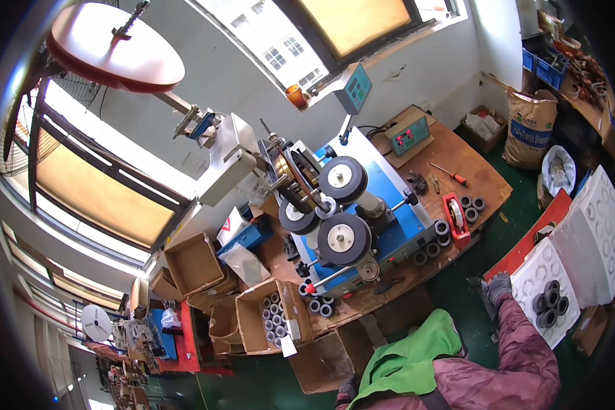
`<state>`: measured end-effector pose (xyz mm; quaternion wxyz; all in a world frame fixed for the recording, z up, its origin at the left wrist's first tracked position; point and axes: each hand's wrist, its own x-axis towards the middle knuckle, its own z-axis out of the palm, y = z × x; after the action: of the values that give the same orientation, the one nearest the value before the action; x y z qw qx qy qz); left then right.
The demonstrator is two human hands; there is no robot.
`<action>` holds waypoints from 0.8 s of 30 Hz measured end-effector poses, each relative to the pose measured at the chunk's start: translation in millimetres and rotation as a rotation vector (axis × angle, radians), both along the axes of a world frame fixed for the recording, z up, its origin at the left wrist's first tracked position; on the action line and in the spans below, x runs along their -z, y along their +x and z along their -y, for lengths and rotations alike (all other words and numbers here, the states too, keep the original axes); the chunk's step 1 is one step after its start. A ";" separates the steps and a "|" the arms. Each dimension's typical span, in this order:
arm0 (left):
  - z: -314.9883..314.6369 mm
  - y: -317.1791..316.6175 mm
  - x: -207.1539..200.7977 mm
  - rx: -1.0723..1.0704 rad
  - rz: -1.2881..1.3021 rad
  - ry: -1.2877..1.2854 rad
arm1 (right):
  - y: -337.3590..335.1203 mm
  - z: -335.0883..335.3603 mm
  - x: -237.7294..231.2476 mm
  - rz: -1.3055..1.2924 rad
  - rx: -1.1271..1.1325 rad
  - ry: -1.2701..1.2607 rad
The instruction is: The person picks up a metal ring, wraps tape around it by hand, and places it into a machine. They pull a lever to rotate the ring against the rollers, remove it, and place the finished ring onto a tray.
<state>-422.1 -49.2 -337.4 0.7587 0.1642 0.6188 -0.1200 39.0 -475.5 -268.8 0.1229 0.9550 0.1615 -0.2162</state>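
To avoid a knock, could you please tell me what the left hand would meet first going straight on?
The left hand would probably meet the nearest open cardboard box, though depth is unclear.

Outer layer: one bright green covering (406, 359), seen from above, matte and cloth-like, with soft creases across its surface and an uneven lower edge. A dark border shows along its right side. Beneath it: a long-sleeved garment (485, 383) in dusky mauve, printed with a blotchy, camouflage-like pattern in darker and lighter tones. The right sleeve (523, 352) is loose-fitting, gathers in folds at the elbow and narrows toward the wrist. A dark strap (436, 401) crosses the mauve cloth beside the green edge. The right hand (499, 288) wears a grey glove; the left hand (349, 387), partly hidden, appears dark grey-gloved as well.
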 end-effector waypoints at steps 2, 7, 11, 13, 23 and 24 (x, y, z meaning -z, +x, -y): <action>4.5 -3.1 2.9 0.101 -0.003 0.129 | 3.8 -4.5 -9.3 -0.049 -0.002 -0.024; 7.2 -0.9 4.0 0.588 0.043 0.499 | 4.3 4.8 3.7 -0.020 -0.015 -0.009; 1.3 -5.8 -2.3 0.919 0.084 0.764 | 6.5 2.0 -1.3 -0.006 -0.019 -0.005; -7.1 -3.3 -2.2 1.042 0.109 0.865 | 8.3 1.8 -10.1 -0.084 0.003 -0.001; 7.5 -4.1 11.1 0.639 -0.001 0.613 | 1.8 -5.3 -15.4 -0.054 -0.050 -0.043; 8.7 -0.6 9.9 0.550 -0.018 0.557 | 2.7 -5.2 -14.6 -0.055 -0.058 -0.051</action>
<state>-422.7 -57.9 -347.3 0.6191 0.5226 0.5672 -0.1477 41.7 -470.3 -254.2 0.1488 0.9402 0.1870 -0.2427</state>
